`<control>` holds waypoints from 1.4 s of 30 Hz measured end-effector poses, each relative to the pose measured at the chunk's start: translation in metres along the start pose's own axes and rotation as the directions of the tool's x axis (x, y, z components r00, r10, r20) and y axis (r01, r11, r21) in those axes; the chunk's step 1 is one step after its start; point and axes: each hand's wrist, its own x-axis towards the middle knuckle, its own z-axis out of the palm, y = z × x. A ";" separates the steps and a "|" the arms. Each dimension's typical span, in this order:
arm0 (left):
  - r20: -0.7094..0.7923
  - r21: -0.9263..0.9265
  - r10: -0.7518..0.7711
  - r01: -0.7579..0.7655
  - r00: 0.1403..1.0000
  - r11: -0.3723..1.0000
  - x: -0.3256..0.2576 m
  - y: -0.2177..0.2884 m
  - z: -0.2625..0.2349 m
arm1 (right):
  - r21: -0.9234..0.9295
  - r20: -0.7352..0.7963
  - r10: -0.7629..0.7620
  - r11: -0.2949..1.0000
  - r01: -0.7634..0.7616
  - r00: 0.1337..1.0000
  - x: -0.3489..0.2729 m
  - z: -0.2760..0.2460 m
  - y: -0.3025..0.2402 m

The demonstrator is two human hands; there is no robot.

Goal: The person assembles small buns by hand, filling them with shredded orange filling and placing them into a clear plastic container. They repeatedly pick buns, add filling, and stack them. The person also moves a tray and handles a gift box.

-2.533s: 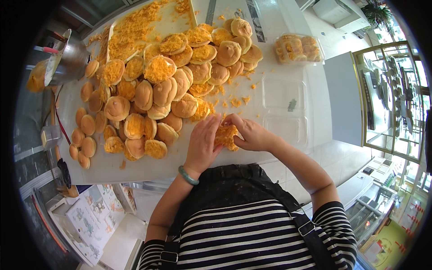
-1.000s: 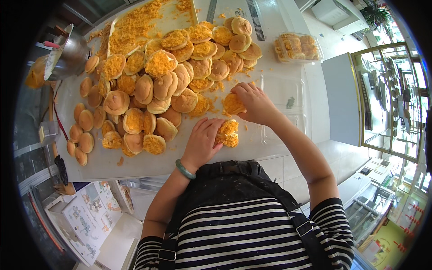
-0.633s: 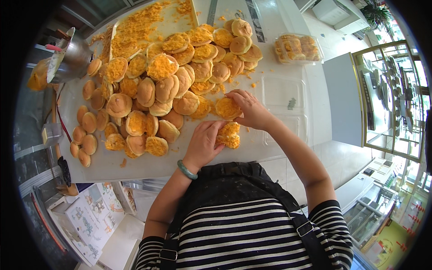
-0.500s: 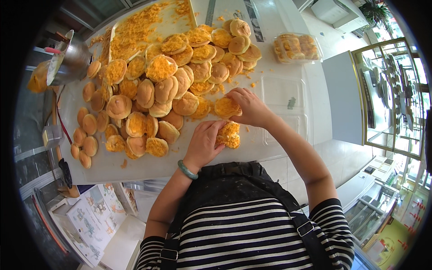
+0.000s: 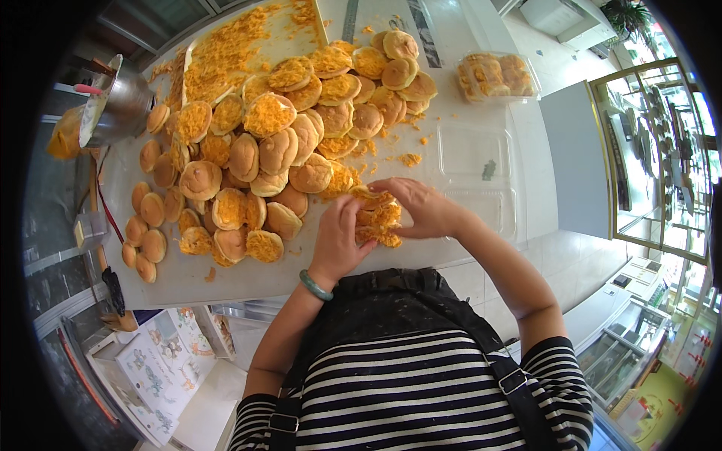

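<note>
The floss-coated bun stack (image 5: pixel 378 220) sits between my two hands, just above the near edge of the tabletop (image 5: pixel 248 284). Half a second ago my right hand held a bun out on its own, beyond the coated piece in my left; now that hand has come in to the stack, so two separate handfuls have become one, shared by both hands.

My left hand (image 5: pixel 336 237) grips the stack's left side, fingers along the far part and thumb at the near corner. My right hand (image 5: pixel 429 209) arches over it, fingers at the far edge and thumb well apart from them on the right side; how hard they press, I can't tell.

Just past my fingers lie loose orange crumbs (image 5: pixel 410 159), with the big bun pile (image 5: pixel 277 150) to the left. Right of my hand, an open clear container (image 5: pixel 468 177) lies flat; beyond it stands a filled clear box (image 5: pixel 511 98). At the far side is the floss-strewn tray (image 5: pixel 325 34), with a metal bowl (image 5: pixel 131 98) to its left.
</note>
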 end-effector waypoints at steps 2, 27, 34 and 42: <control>0.008 0.088 -0.001 0.000 1.000 0.996 0.006 0.002 -0.003 | -0.177 0.062 -0.007 0.984 0.018 0.998 -0.007 0.006 -0.008; 0.338 -0.182 0.072 -0.010 0.938 0.983 0.088 0.106 0.090 | 0.036 -0.207 0.430 0.901 -0.433 0.879 -0.141 -0.073 0.008; 0.278 0.138 0.007 -0.047 0.960 0.989 0.072 0.103 0.091 | 0.136 -0.144 0.460 0.886 -0.443 0.876 -0.162 -0.048 0.047; 0.443 -0.252 -0.096 0.227 0.891 0.941 0.066 0.073 0.084 | -0.010 -0.074 0.414 0.909 -0.416 0.907 -0.134 -0.065 0.021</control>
